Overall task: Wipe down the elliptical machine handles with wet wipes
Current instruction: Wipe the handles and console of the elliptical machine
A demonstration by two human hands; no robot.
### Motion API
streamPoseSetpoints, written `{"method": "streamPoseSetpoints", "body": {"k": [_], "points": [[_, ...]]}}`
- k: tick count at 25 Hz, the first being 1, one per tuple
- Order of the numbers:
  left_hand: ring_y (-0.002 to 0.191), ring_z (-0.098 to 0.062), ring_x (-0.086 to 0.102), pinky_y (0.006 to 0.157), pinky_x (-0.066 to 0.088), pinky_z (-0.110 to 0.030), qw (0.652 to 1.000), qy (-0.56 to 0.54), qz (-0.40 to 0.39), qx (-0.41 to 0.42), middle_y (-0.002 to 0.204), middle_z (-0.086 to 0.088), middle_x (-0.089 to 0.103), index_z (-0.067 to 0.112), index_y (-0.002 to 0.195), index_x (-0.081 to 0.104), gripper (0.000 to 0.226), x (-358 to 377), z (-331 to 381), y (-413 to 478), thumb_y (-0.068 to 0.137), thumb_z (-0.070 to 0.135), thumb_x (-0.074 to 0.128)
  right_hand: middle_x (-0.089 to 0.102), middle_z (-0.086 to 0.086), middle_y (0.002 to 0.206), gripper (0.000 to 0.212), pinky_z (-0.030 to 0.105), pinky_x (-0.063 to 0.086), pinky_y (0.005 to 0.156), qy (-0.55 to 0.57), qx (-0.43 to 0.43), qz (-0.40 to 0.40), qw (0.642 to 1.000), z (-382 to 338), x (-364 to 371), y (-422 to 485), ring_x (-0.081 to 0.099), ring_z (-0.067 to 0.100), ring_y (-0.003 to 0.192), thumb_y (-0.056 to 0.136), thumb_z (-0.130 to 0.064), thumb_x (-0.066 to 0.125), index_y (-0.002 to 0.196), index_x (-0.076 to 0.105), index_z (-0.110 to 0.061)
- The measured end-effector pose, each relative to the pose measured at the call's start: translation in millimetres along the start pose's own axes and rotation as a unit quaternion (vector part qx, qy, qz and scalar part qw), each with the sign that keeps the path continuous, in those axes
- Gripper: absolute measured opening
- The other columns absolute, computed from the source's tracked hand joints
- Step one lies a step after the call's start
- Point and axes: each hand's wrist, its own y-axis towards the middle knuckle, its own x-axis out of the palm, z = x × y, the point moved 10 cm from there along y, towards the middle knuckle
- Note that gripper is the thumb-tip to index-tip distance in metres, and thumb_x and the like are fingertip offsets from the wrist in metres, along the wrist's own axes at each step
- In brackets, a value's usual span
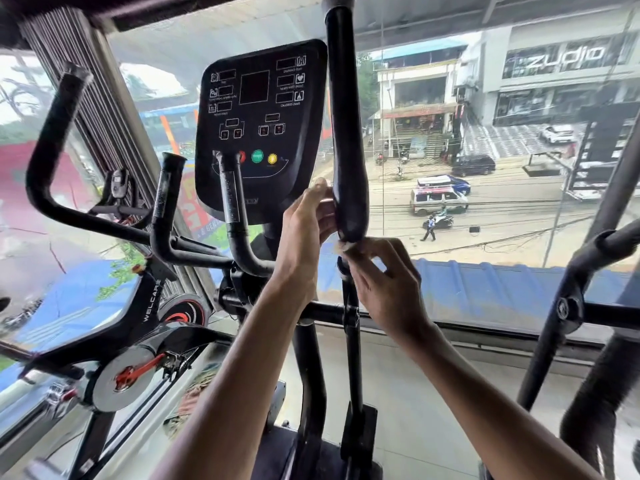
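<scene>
Big window (502,109) ahead, street below it; spin bike (138,327) off to my left, elliptical console (263,126) dead centre. The handle (346,133), an upright black foam grip, rises just right of the console, and my left hand (304,230) wraps its lower part from the left, fingers curled behind the foam. My right hand (384,282) sits just below, thumb and fingers pinching a small pale wet wipe (346,246) against the grip's bottom end.

Wipe (343,246) mostly hidden under right hand (388,285) fingers, prob. bunched up; handle (343,133) top cut off at upper edge.
</scene>
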Motion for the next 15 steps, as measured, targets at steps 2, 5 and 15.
{"method": "streamPoseSetpoints", "body": {"k": [2, 5, 15], "points": [[0.071, -0.011, 0.068, 0.085, 0.049, -0.028, 1.0, -0.007, 0.002, -0.001, 0.08, 0.0, 0.075, 0.02, 0.084, 0.071, 0.034, -2, -2, 1, 0.106, 0.033, 0.049, 0.072, 0.005, 0.104, 0.028, 0.028, 0.056, 0.084, -0.006, 0.042, 0.0, 0.999, 6, 2, -18, 0.068, 0.026, 0.087, 0.09, 0.005, 0.076, 0.112, 0.081, -0.011], [0.07, -0.011, 0.069, 0.081, 0.049, -0.027, 1.0, -0.015, 0.004, -0.001, 0.079, 0.001, 0.076, 0.024, 0.077, 0.073, 0.039, -2, -3, 2, 0.106, 0.031, 0.049, 0.073, 0.009, 0.102, 0.017, 0.021, 0.047, 0.092, 0.018, 0.05, 0.071, 0.996, -9, -16, -11, 0.068, 0.027, 0.086, 0.093, 0.0, 0.074, 0.106, 0.082, -0.008], [0.076, -0.013, 0.067, 0.089, 0.048, -0.031, 0.999, -0.032, 0.001, 0.012, 0.082, 0.0, 0.074, 0.024, 0.074, 0.073, 0.034, -4, -7, 5, 0.103, 0.025, 0.055, 0.07, 0.007, 0.097, 0.004, 0.034, 0.064, 0.074, 0.172, 0.278, 0.114, 0.938, 22, 16, -43, 0.07, 0.008, 0.091, 0.093, 0.001, 0.071, 0.096, 0.071, -0.002]]}}
